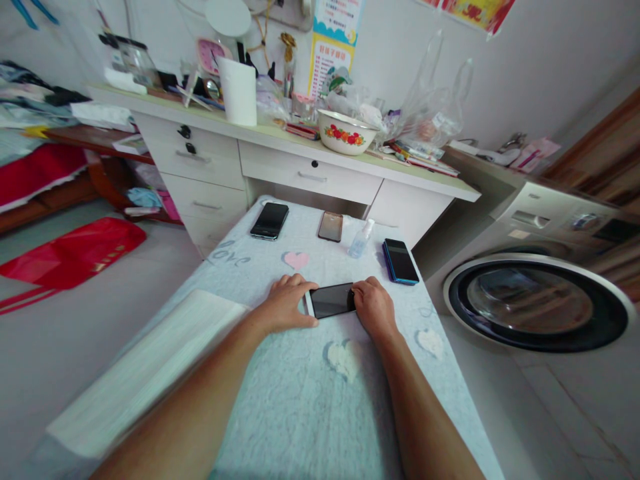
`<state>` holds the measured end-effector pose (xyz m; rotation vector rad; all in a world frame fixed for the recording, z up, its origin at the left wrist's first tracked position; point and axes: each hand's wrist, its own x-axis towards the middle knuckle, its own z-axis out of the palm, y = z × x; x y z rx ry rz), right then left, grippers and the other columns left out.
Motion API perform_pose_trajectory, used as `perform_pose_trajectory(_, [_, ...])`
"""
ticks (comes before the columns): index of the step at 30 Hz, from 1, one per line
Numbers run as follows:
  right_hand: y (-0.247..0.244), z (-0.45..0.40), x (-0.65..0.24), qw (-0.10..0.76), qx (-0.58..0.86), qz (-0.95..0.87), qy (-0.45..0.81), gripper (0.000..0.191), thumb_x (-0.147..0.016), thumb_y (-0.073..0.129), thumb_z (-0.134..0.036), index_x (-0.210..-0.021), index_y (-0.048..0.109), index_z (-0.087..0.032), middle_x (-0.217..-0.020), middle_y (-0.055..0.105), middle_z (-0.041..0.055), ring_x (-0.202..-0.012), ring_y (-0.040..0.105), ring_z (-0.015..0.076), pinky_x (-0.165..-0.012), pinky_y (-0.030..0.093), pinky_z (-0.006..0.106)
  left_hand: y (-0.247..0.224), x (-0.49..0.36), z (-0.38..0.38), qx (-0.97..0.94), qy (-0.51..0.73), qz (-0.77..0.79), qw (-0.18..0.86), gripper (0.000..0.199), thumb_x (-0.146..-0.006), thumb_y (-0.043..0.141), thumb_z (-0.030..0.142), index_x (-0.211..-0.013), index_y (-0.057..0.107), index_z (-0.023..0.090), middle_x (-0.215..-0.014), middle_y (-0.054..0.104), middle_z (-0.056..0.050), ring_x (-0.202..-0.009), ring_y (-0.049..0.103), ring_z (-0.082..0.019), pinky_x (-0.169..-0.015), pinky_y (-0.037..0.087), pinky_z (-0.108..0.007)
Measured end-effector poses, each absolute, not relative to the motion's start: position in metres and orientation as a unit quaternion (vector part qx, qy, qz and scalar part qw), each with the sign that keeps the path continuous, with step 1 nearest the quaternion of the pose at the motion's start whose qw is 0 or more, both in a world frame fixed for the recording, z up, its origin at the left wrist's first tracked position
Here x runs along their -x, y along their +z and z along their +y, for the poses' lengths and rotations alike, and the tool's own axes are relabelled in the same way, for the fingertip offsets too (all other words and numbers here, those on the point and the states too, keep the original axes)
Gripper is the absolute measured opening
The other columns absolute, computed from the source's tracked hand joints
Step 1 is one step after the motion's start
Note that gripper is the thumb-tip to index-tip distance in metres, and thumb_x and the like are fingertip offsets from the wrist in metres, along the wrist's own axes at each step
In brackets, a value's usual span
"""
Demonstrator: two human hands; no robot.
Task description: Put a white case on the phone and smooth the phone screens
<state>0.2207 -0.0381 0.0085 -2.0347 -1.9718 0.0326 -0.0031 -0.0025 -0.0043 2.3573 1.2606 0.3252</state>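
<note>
A phone with a dark screen and a white edge (332, 301) lies sideways on the cloth-covered table (300, 400). My left hand (289, 304) grips its left end, thumb and fingers at the corners. At the right end, my right hand (371, 303) has its fingers closed on the phone's edge. Beyond them are a black phone (270, 220) at the left, a clear brownish phone case (331, 227), a small clear spray bottle (361, 240) standing upright, and a blue-edged phone (401, 261) at the right.
A pale folded sheet (150, 367) lies along the table's left side. Behind the table, a white desk (310, 175) holds a flowered bowl (347, 133), a paper roll (238, 92) and plastic bags. A washing machine (535, 267) stands right; a red bag (75, 253) lies on the floor left.
</note>
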Motion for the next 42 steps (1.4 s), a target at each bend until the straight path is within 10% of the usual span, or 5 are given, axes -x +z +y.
perform_pose_trajectory(42, [0.008,-0.031,-0.22,0.148,0.717,-0.681,0.009,0.025,-0.091,0.042,-0.021,-0.096,0.067,-0.022,-0.095,0.058,0.0043,-0.084,0.054,0.0136,-0.07,0.035,0.022,0.002,0.002,-0.004,-0.854,0.101,0.461,0.218,0.073,-0.059,0.069,0.053,-0.125,0.049,0.03,-0.117,0.05,-0.004,-0.111,0.042,-0.028,-0.094,0.033,-0.037])
